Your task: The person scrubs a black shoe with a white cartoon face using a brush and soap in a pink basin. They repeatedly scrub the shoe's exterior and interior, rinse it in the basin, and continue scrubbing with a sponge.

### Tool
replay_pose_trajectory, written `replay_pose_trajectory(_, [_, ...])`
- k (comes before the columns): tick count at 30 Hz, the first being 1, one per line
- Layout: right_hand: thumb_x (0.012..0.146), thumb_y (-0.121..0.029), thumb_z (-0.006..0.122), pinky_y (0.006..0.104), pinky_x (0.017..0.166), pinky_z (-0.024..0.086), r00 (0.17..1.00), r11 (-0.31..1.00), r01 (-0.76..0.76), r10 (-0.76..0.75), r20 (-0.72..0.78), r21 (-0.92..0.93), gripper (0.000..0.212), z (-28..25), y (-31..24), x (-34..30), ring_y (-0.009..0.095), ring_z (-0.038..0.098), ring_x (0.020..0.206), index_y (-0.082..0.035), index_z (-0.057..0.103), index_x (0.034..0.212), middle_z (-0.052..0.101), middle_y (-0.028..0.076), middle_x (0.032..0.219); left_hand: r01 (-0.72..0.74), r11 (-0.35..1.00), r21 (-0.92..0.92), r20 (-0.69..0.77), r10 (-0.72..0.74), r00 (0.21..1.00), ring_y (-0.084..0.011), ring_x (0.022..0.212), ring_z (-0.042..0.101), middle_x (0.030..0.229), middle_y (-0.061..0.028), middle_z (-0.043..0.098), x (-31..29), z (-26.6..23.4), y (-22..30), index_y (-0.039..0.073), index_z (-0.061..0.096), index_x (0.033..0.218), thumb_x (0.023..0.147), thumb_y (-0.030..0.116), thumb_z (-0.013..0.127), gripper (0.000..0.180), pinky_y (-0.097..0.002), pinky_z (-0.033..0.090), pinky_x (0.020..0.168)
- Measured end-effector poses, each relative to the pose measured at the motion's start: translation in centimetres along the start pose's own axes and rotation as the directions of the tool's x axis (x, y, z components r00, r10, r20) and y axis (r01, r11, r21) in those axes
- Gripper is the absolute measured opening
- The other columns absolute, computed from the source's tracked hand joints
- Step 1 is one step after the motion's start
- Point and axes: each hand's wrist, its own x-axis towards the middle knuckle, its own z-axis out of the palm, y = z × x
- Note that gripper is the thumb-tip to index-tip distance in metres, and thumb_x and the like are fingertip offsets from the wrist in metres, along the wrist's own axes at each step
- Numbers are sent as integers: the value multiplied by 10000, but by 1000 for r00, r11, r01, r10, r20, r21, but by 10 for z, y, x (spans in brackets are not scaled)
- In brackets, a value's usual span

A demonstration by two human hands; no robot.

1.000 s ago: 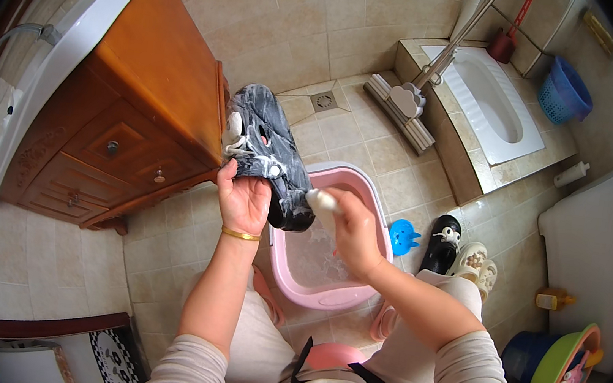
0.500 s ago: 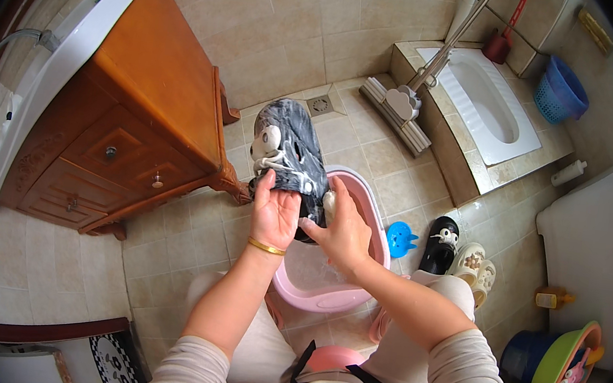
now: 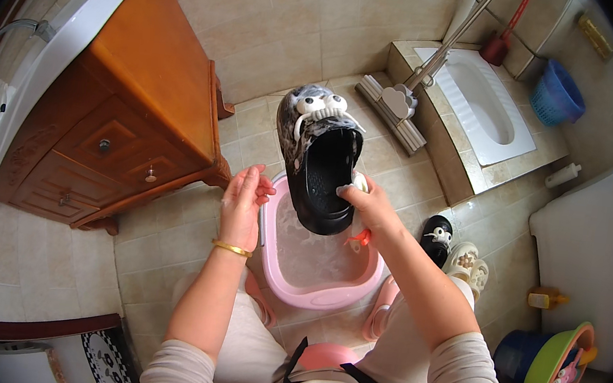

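A black clog [image 3: 317,166] with white suds and bulging white eye ornaments hangs tilted over a pink basin [image 3: 316,298]. My right hand [image 3: 369,207] grips its rim near the heel, thumb inside the opening. A small white thing [image 3: 358,181] shows at that hand against the clog's side, and an orange-red piece [image 3: 360,238] sticks out below the fingers; I cannot make out whether they are one item. Left of the clog, my left hand [image 3: 247,198] is raised, open and holding nothing, fingers loosely bent beside the basin's rim. Cloudy water [image 3: 298,256] fills the basin.
To the left stands a wooden washbasin cabinet [image 3: 133,109]. A mop [image 3: 398,103] leans by the raised squat toilet [image 3: 481,106]. Another black clog [image 3: 437,238] and cream clogs [image 3: 464,261] sit on the floor at right. Several nested basins [image 3: 555,375] stand lower right.
The clog has turned so its opening and both eye ornaments face me. My left hand has let go and moved left and down. The blue rabbit-shaped dish is no longer visible.
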Motion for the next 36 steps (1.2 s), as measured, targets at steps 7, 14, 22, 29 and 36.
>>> replay_pose_trajectory(7, [791,-108,616,279,690,515,963,992,-100,78,256,76,381,22,-10,-16,137,624,809,-7,537,1150,631,66,967,362,802,-474,511,-83,855,-239,1245,430,1389,-106,421,-7,30,-18,49,328,1392,797,710,447,897,-393,325,1060])
replay_pose_trajectory(14, [862,-235,612,300,805,490,958,998,-68,67,278,-4,435,31,-4,-23,165,603,904,40,506,1181,612,85,1034,331,680,-655,447,-5,894,-283,1091,567,1224,-153,570,-2,24,-13,-11,478,1263,845,464,482,633,-387,411,998])
replay_pose_trajectory(22, [973,-242,449,313,738,461,928,908,338,-365,-71,-248,260,27,3,-7,196,561,842,-3,489,1067,569,102,921,312,560,-768,322,-83,943,-299,1121,539,1232,-91,571,9,32,-22,119,538,1228,833,478,475,537,-466,391,998])
replay_pose_trajectory(29, [748,12,615,358,792,436,424,157,811,-822,382,-563,357,40,8,-33,296,494,894,-38,562,1098,484,121,953,442,593,-673,405,-205,891,-257,1095,535,1200,-61,574,2,38,-14,172,559,1197,795,582,455,584,-455,413,958])
replay_pose_trajectory(36, [723,-35,569,364,767,402,322,-177,837,-606,727,-518,395,40,11,-37,268,480,859,-45,586,1117,488,93,990,409,638,-652,342,-234,910,-217,937,616,1065,-67,637,1,44,-24,71,572,1151,864,399,470,447,-332,479,864])
